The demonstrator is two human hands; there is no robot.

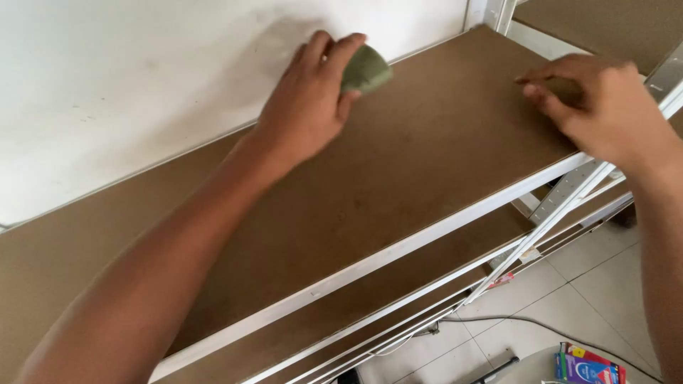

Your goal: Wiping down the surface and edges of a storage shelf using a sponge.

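Against the top shelf board point(398, 178), near its rear edge by the white wall point(142, 85), a green cloth pad point(366, 70) is held in the closed grip of the left hand point(309, 107), thumb below and fingers curled over it. Well apart from that grip, the right hand point(605, 114) is rested on the board's corner, fingers loosely bent, nothing held. Below both grips, a white metal frame rail point(398, 249) is seen along the front edge, with lower shelves and a tiled floor point(605, 284) beneath.
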